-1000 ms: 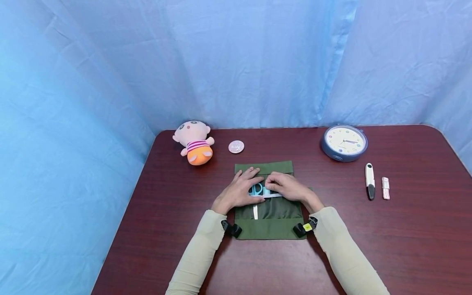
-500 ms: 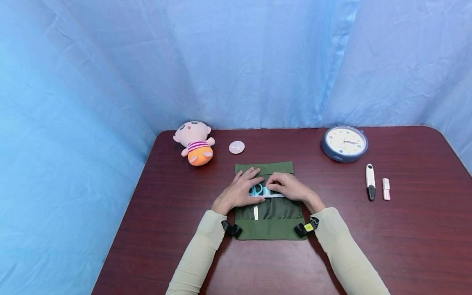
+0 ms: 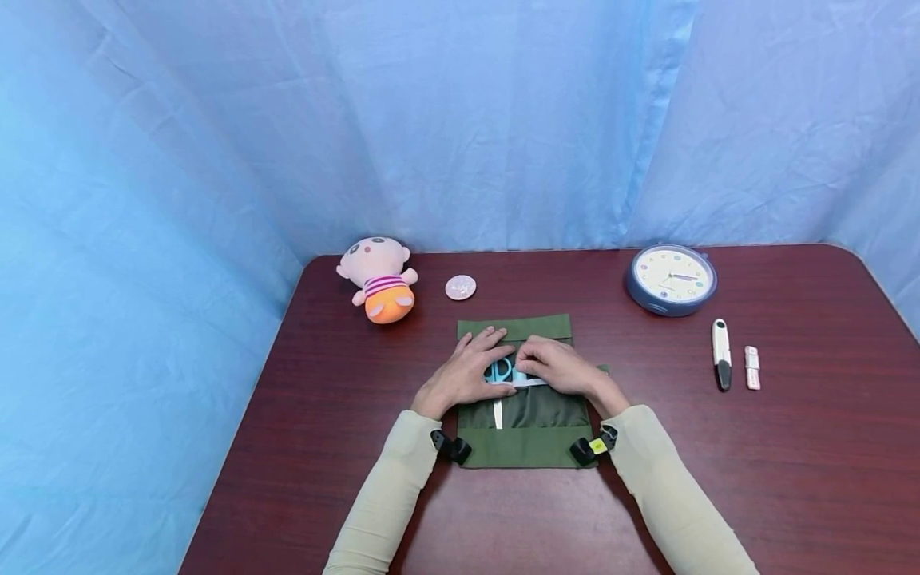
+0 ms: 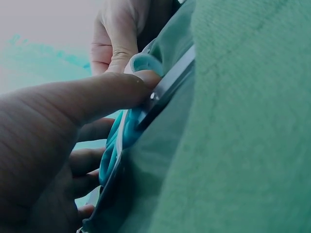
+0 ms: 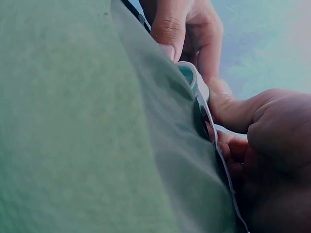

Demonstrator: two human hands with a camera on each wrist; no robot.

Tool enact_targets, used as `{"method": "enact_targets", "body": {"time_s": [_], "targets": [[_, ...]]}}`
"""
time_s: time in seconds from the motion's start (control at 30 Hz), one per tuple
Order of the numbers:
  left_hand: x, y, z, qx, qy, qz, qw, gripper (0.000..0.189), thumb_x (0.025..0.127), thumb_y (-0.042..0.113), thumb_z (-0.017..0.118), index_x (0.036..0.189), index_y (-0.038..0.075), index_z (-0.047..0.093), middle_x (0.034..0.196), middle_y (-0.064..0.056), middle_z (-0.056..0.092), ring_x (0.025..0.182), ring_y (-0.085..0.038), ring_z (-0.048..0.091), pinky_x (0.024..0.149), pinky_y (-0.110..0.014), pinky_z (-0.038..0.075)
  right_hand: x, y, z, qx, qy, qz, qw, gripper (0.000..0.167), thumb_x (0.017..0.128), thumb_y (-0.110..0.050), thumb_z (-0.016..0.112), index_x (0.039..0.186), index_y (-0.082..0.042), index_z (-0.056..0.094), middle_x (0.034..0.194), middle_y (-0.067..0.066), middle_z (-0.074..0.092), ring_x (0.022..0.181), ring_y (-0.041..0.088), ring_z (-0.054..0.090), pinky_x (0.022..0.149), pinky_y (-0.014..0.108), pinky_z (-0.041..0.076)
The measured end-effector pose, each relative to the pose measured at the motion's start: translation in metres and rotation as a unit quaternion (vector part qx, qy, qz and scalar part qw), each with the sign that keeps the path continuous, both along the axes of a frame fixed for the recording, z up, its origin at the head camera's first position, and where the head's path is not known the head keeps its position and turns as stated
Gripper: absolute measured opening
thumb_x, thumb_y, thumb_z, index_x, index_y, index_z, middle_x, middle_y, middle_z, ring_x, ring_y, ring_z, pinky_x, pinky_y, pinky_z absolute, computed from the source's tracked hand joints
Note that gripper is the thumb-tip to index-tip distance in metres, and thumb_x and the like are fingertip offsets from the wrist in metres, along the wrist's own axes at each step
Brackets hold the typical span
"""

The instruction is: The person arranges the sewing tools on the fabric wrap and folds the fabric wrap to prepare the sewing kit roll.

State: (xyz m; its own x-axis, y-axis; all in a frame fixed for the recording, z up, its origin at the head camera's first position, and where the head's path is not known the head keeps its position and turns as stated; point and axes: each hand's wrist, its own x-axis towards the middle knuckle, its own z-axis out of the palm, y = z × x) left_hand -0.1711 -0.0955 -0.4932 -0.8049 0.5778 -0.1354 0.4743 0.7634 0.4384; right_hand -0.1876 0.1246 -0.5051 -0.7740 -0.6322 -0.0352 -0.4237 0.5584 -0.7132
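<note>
Green pouch (image 3: 528, 449), lower centre of frame.
Left hand (image 3: 465, 374): fingers apart, thumb against scissors (image 4: 172, 80); right hand (image 3: 564, 366): fingers pinching light-blue item (image 3: 520, 374).

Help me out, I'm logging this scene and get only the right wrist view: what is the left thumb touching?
Observer: The left wrist view shows the left hand with its thumb against blue-handled scissors, close to their rivet.
Operator: Thanks. Anything on the right half of the table?
Observer: Yes, the head view shows a blue-rimmed clock there, toward the far edge.
Operator: And the far left corner?
Observer: A plush toy with a striped top is near that corner.
</note>
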Motion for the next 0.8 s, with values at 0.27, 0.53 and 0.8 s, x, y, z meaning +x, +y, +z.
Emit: {"method": "enact_targets", "body": {"time_s": [0.27, 0.53, 0.8], "targets": [[0.0, 0.0, 0.0, -0.005, -0.003, 0.0, 1.0, 0.071, 0.089, 0.049, 0.072, 0.149, 0.019, 0.05, 0.166, -0.003, 0.03, 0.158, -0.024, 0.019, 0.128, -0.052, 0.016, 0.0, 0.0, -0.002, 0.001, -0.01, -0.006, 0.9999, 0.016, 0.102, -0.021, 0.057, 0.095, -0.017, 0.071, 0.092, 0.0, 0.059, 0.074, 0.009, 0.046, 0.071, 0.025, 0.037], [0.0, 0.0, 0.0, -0.009, -0.006, 0.0, 0.9999, 0.071, 0.088, 0.049, 0.073, 0.149, 0.019, 0.05, 0.166, -0.003, 0.03, 0.158, -0.023, 0.019, 0.128, -0.051, 0.015, -0.002, 0.008, -0.001, -0.044, -0.031, 0.009, 0.9985, 0.022, 0.104, -0.019, 0.054, 0.099, -0.017, 0.075, 0.104, 0.003, 0.067, 0.091, 0.01, 0.058, 0.083, 0.027, 0.046], [0.0, 0.0, 0.001, -0.012, -0.004, -0.001, 0.9999, 0.071, 0.088, 0.048, 0.074, 0.149, 0.019, 0.05, 0.167, -0.003, 0.029, 0.158, -0.023, 0.018, 0.128, -0.052, 0.016, -0.003, 0.008, -0.001, -0.054, -0.025, 0.022, 0.998, 0.016, 0.101, -0.014, 0.059, 0.095, -0.015, 0.074, 0.104, 0.005, 0.068, 0.093, 0.012, 0.06, 0.083, 0.026, 0.046]]}}
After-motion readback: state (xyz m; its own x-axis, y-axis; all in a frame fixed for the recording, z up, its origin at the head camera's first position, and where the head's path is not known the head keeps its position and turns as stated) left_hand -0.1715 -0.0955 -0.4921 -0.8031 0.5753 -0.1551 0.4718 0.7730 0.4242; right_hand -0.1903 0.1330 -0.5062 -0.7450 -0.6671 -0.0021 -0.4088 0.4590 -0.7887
